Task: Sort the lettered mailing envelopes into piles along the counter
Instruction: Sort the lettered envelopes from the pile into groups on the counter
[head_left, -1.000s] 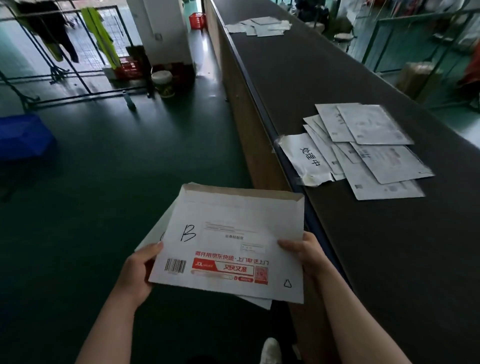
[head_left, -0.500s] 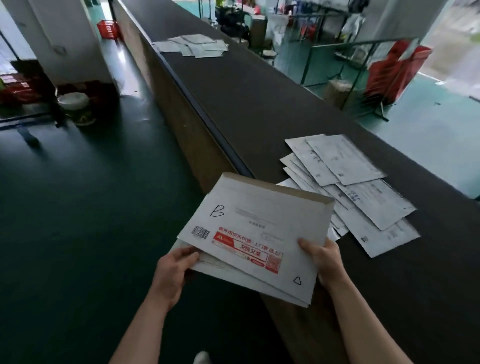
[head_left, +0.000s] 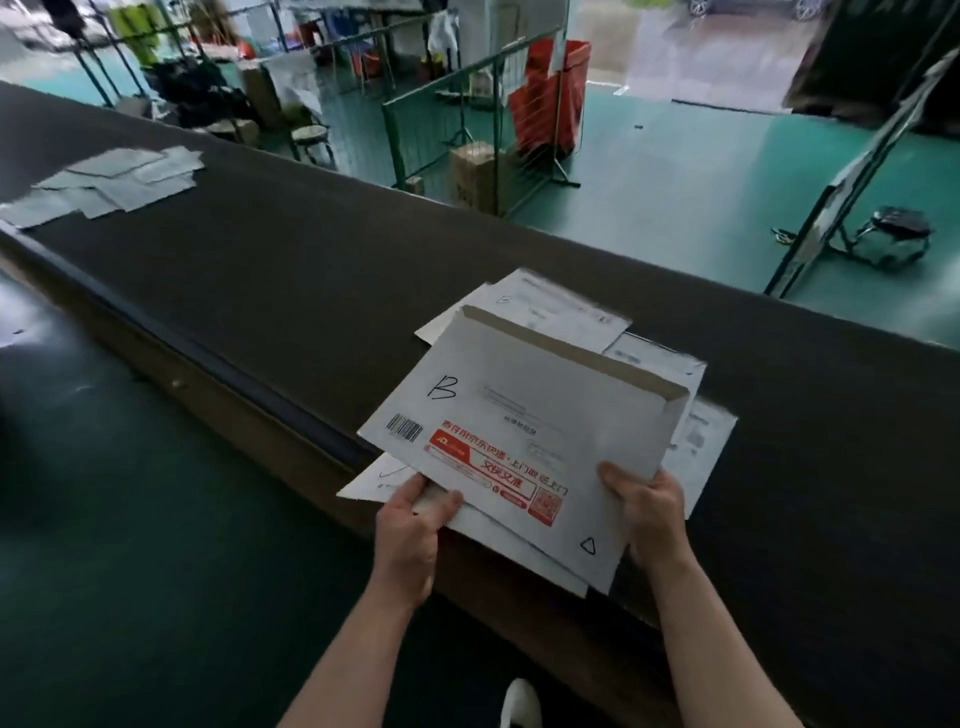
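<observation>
A long dark bench (head_left: 322, 270) runs diagonally across the view, from the far left toward the near right, with a green floor (head_left: 701, 187) beyond it and a darker floor on the near side. Behind the bench stand green wire cage racks (head_left: 467, 104), one holding a red sack (head_left: 550, 98), with a cardboard box (head_left: 475, 176) at its foot.

Two piles of envelopes lie on the bench. The far pile (head_left: 111, 182) sits well to the left, blurred, so no lettering can be read. The near pile (head_left: 566, 306) lies spread out just beyond the hands, its sheets overlapping; most of it is hidden under what is being held.

Above that near pile, a white mailing envelope (head_left: 524, 431) marked with a handwritten B is held flat and slightly tilted, its flap open along the far edge, a barcode and a red printed band along the near edge. More envelopes (head_left: 374, 480) lie stacked beneath it in the grasp, sticking out past the bench's near edge.

The left hand (head_left: 410, 530) is closed on the lower left corner of the stack, thumb on top. The right hand (head_left: 649, 506) pinches the B envelope's lower right edge, thumb on top and fingers beneath.
</observation>
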